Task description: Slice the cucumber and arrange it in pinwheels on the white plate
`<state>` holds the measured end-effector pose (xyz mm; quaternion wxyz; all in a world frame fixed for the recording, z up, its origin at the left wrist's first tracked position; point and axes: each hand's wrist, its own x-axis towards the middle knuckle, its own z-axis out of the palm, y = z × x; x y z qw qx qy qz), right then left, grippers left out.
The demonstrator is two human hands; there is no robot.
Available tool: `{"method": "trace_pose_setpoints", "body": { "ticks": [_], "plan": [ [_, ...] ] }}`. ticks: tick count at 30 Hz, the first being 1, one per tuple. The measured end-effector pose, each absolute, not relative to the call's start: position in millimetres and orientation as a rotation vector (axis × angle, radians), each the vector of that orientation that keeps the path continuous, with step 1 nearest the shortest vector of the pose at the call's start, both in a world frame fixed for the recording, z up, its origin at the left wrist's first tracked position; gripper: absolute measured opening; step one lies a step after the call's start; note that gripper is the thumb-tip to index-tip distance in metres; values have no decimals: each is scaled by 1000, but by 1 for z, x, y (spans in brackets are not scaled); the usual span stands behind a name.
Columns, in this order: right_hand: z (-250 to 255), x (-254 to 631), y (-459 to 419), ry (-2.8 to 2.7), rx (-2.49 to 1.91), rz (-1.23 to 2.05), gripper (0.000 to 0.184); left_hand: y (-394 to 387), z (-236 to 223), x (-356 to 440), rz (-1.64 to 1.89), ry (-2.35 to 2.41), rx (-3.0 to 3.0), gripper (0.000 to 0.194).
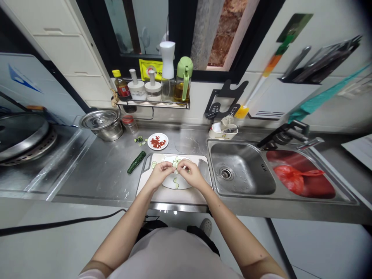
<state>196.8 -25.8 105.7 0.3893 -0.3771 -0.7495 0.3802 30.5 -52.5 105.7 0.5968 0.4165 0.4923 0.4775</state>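
My left hand (159, 173) and my right hand (190, 173) meet over a white plate (168, 183), fingertips pinched together on pale green cucumber slices (174, 164). How many slices they hold is too small to tell. More slices lie on the plate, at its far edge and in its middle. Beneath the plate is a light cutting board (162, 197) with a grey handle. A wide knife blade (205, 170) rests on the board's right side, beyond my right hand. To the left of the board lies a dark green piece of cucumber (136, 162).
Behind the board stands a small white dish (150, 142) of chopped red bits, beside some cucumber scraps (140, 140). A lidded steel pot (108, 130) is at the back left. On the right, the sink (244, 182) adjoins a basin holding a red plastic bag (289, 179).
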Motion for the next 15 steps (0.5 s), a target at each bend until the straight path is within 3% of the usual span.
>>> {"method": "trace_pose_setpoints", "body": {
  "ticks": [15],
  "plan": [
    [95, 186, -19, -1562, -1104, 1327, 12, -55, 102, 39, 1221, 1203, 961, 24]
  ]
}}
